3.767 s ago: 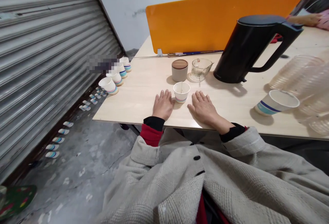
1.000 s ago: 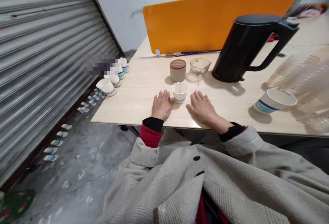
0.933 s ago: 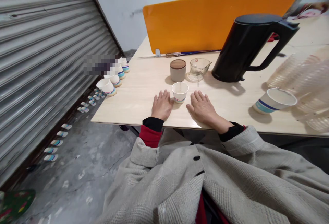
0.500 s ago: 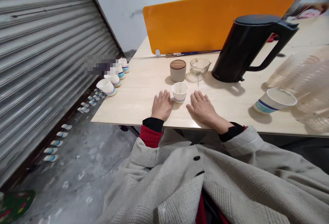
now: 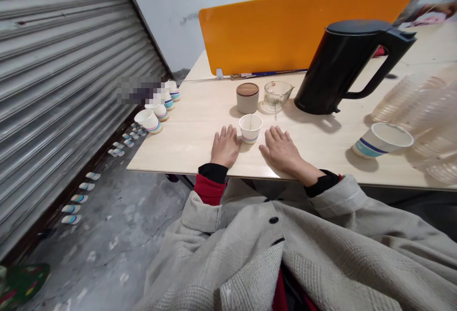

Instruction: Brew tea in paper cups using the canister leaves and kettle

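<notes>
My left hand (image 5: 226, 146) lies flat on the pale wooden table (image 5: 178, 149), palm down and fingers stretched out. Close to its right side stands a white paper cup (image 5: 250, 135) with coloured stripes, a thin stick or wick upright inside it. My right hand (image 5: 281, 148) rests flat on the other side of that cup, also palm down, holding nothing. Behind the cup are a grey jar (image 5: 247, 104) with a wooden lid (image 5: 247, 90) and a ribbed clear glass bowl (image 5: 277, 95) on a small base, with something thin leaning in it.
A black kettle (image 5: 332, 68) stands back right, near a larger paper cup (image 5: 382, 142) and stacked clear plastic cups (image 5: 428, 111). An orange divider (image 5: 271, 30) crosses behind brushes (image 5: 267, 74). Several paper cups (image 5: 148, 120) line the left edge; others stand on the floor by a shutter (image 5: 64, 63).
Both hands stay where they were on the table. The view has shifted very slightly, and at the far right another person's arm has moved a little.
</notes>
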`<state>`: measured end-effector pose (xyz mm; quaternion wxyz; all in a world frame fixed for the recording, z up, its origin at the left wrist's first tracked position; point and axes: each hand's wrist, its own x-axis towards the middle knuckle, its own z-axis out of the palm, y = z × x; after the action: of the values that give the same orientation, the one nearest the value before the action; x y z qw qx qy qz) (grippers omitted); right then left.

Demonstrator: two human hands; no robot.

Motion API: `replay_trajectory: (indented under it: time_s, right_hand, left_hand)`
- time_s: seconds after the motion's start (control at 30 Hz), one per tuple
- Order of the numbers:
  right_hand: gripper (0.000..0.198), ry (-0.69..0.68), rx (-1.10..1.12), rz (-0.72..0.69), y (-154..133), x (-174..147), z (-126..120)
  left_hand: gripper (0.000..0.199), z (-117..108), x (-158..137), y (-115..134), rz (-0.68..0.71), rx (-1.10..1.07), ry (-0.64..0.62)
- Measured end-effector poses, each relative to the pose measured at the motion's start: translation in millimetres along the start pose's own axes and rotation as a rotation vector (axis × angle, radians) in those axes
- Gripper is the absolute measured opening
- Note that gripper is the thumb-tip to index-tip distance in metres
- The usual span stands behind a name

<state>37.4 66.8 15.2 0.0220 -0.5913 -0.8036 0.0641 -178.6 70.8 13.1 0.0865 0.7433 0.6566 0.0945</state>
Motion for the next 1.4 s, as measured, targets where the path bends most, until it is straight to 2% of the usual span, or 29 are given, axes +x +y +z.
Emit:
replay_trajectory:
  time_s: [0.1,0.2,0.3,0.43,0.5,0.57,0.63,0.7,0.8,0.87,0.93,1.0,1.13,1.2,1.3,1.4]
  right_hand:
    - [0.077,-0.002,-0.003,0.005,-0.4,-0.2,0.2]
    - [0.077,-0.013,-0.011,0.010,-1.5,-0.3,-0.5]
    - [0.077,-0.016,-0.012,0.011,-1.9,-0.1,-1.3]
    - [0.076,-0.006,-0.012,0.002,0.6,0.5,2.5]
    - [0.076,0.023,-0.019,-0.010,2.9,0.8,6.5]
    - [0.074,0.065,-0.022,-0.028,4.8,1.0,10.1]
    - [0.073,0.089,-0.024,-0.045,5.3,1.0,11.8]
    - [0.073,0.083,-0.034,-0.045,4.4,0.8,11.3]
    - [0.073,0.060,-0.052,-0.034,2.9,0.6,9.2]
    - [0.073,0.049,-0.051,-0.032,3.3,0.8,8.7]
    - [0.072,0.045,-0.038,-0.034,5.1,1.3,9.4]
    - [0.072,0.056,-0.019,-0.040,7.3,1.8,11.0]
    - [0.072,0.091,0.008,-0.053,9.5,2.2,14.7]
    - [0.072,0.103,0.007,-0.048,9.3,2.2,16.2]
    - [0.075,0.110,0.019,-0.038,8.8,1.7,16.7]
    - [0.080,0.097,0.041,-0.042,7.9,0.2,13.9]
  left_hand:
    - [0.065,-4.7,-1.8,-3.6,0.019,-0.052,-0.002]
    - [0.089,-10.4,-4.2,-6.9,0.063,-0.212,-0.012]
    - [0.110,-10.2,-4.3,-3.3,0.089,-0.546,0.041]
    - [0.117,1.6,2.9,13.4,0.096,-1.044,0.149]
    - [0.113,7.8,8.6,21.9,0.123,-1.209,0.197]
    - [0.095,11.6,13.5,28.0,0.146,-1.283,0.249]
    - [0.074,13.2,16.6,31.9,0.126,-1.279,0.288]
    - [0.062,13.5,17.3,34.3,0.083,-1.245,0.321]
    - [0.059,12.4,13.8,33.2,0.051,-1.242,0.362]
    - [0.059,8.7,7.0,23.8,0.029,-1.267,0.385]
    - [0.060,0.3,-4.6,2.0,-0.027,-1.259,0.441]
    - [0.062,-13.4,-20.8,-33.8,-0.126,-1.188,0.564]
    - [0.056,-49.6,-55.7,-133.0,-0.384,-0.919,0.932]
    - [0.054,-65.6,-66.9,-182.0,-0.455,-0.853,1.061]
    - [0.050,-78.8,-71.2,-237.4,-0.530,-0.836,1.126]
    - [0.047,-79.4,-64.6,-266.6,-0.566,-0.846,1.093]
